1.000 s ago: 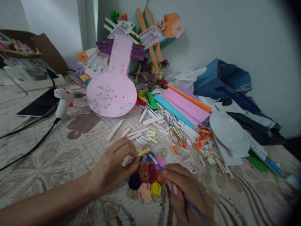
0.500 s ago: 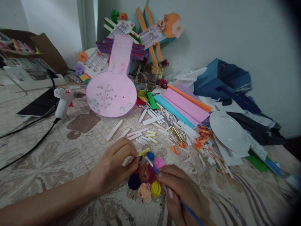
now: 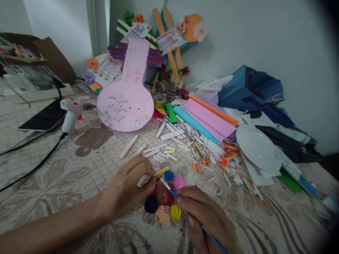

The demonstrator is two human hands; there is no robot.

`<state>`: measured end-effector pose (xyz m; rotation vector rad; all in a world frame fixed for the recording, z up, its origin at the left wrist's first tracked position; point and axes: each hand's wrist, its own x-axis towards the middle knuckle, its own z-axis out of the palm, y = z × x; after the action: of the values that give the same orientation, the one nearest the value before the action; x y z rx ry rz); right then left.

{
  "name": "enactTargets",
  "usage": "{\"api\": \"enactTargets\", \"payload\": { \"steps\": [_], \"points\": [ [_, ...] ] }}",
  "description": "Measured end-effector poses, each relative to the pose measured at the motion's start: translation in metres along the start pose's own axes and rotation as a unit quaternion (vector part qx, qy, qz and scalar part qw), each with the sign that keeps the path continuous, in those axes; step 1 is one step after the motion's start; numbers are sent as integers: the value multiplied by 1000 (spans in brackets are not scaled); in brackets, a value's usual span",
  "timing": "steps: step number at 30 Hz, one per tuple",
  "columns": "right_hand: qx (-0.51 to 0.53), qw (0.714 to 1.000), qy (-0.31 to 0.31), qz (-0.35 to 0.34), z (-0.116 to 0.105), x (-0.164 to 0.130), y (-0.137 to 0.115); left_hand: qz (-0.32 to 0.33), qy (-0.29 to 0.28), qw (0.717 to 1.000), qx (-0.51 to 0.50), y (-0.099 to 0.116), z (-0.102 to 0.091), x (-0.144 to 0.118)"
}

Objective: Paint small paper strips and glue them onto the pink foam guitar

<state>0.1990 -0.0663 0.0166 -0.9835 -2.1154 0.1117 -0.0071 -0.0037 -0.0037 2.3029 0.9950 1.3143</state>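
Note:
Between the thumb and forefinger of my left hand is a small strip painted yellow. My right hand grips a blue-handled paintbrush, its bristles just below the strip. Whether the bristles touch it I cannot tell. Both hands are over a round paint palette with blue, pink, yellow, peach and dark wells; my left fingers partly hide its left side. Beyond it lie several small white strips, a few with yellow on them.
A pink guitar-like craft piece leans at the back. To the left is a white glue gun with its cord. Gold-handled scissors, coloured paper sheets, a white plate and a blue bag lie to the right.
The brush tip has shifted slightly left and down, toward my left fingertips. My left hand keeps its hold on the yellow strip, almost still.

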Motion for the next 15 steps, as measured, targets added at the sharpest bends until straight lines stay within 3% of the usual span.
{"api": "enactTargets", "payload": {
  "steps": [15],
  "points": [
    [-6,999,3,31,-6,-1,8,-5,-10,1000,-13,0,-2,-1]
  ]
}}
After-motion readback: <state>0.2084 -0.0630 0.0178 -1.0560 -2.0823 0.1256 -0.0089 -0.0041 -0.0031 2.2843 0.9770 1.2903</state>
